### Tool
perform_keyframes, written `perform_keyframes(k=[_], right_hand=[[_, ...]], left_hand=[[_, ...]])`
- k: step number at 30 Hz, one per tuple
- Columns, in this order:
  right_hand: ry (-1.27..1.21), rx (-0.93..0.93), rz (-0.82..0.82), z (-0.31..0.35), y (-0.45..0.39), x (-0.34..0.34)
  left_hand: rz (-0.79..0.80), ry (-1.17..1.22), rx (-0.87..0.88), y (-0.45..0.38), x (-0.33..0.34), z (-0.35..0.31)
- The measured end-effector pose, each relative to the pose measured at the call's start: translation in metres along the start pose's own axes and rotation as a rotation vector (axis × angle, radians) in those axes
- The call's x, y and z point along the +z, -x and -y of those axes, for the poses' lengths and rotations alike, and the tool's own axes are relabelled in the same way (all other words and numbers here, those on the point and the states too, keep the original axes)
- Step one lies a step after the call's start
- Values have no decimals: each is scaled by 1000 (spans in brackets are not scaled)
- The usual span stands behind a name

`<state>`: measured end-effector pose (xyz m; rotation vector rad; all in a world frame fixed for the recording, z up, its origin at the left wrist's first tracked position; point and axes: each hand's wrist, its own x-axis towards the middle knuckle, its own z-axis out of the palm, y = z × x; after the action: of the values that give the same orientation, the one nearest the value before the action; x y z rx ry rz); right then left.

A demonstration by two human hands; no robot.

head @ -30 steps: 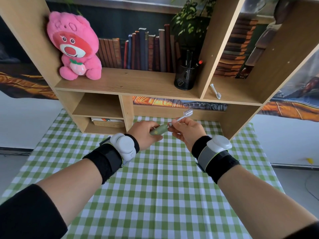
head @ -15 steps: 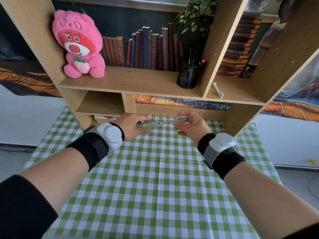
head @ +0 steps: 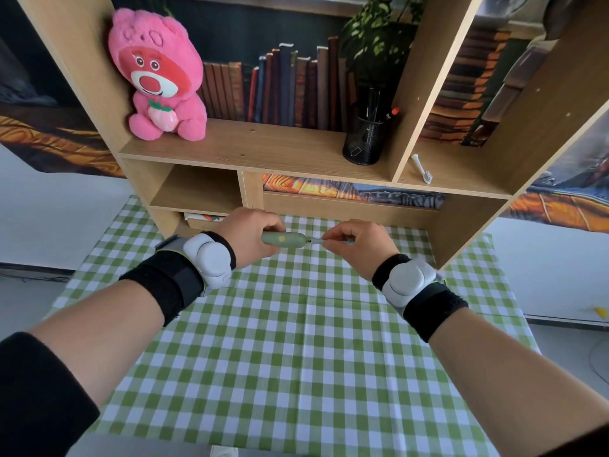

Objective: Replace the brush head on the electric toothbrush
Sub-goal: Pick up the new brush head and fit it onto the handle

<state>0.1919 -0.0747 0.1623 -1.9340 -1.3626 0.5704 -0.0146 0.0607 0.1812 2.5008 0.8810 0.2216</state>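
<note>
Head view: vs 0.5 s ago, both hands sit slightly lower in frame, centre, over the green-and-white checked tablecloth (head: 296, 341). The left hand (head: 245, 237) is still wrapped around the sage-green electric toothbrush handle (head: 285, 240), now held level, pointing right. The right hand (head: 357, 247) pinches the white brush head at its neck (head: 315, 240), and most of the head is now hidden behind the fingers (head: 333, 237). A short metal stub shows between handle and head; can't tell if the head is fully off.

Containers: light wooden shelf unit (head: 263, 153) fills the upper half of the frame. Main shelf holds a pink plush bear (head: 158, 77) upper left, a row of dark hardback books (head: 283, 87) in the middle and a black mesh pen cup (head: 362, 140) with pens in it, right of the books. The right compartment holds a spare white brush head (head: 421, 169), lying flat near the front edge. In the lower left cubby something flat lies at the bottom, mostly hidden behind the left hand.
</note>
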Motion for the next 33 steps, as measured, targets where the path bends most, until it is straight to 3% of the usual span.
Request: perform_keyframes(k=[8,33], right_hand=[[121,-57,4,-3,7,8],[119,5,17,-2,7,20]], left_hand=[[-21,28,-20,6,12,0],[-69,-8,-18,12,25,-1]])
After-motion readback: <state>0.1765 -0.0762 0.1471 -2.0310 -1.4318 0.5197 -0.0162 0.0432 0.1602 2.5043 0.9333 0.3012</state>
